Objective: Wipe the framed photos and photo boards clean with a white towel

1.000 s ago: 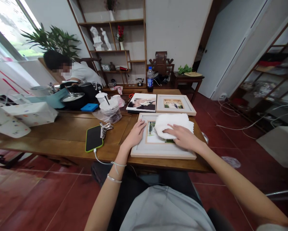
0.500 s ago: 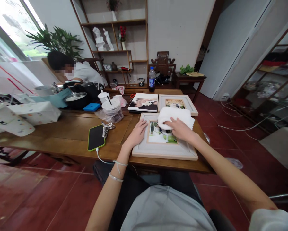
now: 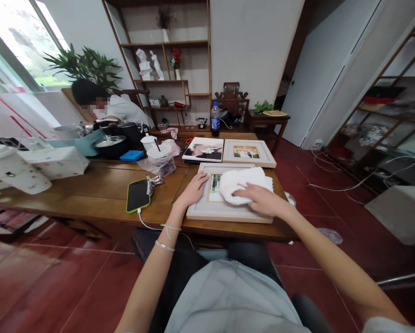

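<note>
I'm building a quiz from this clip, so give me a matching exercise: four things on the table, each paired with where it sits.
Things:
1. white cloth
2. phone
3. water bottle
4. left hand

Places:
A. far end of the table
B. on the near frame's left border
C. under the right hand
D. left of the near frame, cable attached

Pairs: 1-C, 2-D, 3-A, 4-B

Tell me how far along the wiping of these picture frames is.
In hand: the right hand presses a white cloth onto the glass of the nearest frame, while the left hand steadies its left edge. Done: cannot tell; nothing shows which surfaces are already clean. Possibly left: a second frame and a photo print lie untouched behind it on the table.
</note>
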Demonstrator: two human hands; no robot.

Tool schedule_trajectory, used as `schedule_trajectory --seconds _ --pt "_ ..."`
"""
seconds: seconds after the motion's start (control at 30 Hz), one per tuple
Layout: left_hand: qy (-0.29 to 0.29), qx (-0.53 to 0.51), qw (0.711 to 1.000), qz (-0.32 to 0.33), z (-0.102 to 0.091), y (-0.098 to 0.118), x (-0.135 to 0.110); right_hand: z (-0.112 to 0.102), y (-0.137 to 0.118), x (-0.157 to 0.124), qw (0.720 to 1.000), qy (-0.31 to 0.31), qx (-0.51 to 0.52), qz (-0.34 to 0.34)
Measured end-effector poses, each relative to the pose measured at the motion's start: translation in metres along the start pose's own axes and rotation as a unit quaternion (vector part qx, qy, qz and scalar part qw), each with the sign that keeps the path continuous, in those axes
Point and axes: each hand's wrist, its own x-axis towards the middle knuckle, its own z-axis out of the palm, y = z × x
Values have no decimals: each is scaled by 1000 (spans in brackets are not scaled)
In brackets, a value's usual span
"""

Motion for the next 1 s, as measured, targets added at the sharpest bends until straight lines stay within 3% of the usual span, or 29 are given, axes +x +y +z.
schedule_trajectory --seconds 0.17,0.3,0.4,0.5,0.63,0.73,0.83,1.0 --pt "-7 2 1000 -3 -2 0 1 7 44 48 992 87 -83 42" --pt "-8 3 1000 -2 -1 -4 2 10 59 68 982 121 -119 84" --pt "-1 5 1000 3 2 -7 2 10 48 65 982 98 -131 97" --pt "6 6 1000 2 3 -7 2 9 18 50 987 60 -121 93" --pt "7 0 1000 0 2 -5 1 9 -34 17 993 40 -100 43" --pt "4 -3 1000 5 1 -5 1 8 -55 -4 997 26 -68 0" --pt "5 -7 1000 17 1 -6 0 5 -49 -9 999 10 -27 -19" --pt "4 -14 1000 15 2 -7 -1 3 -1 19 999 31 -10 -10"
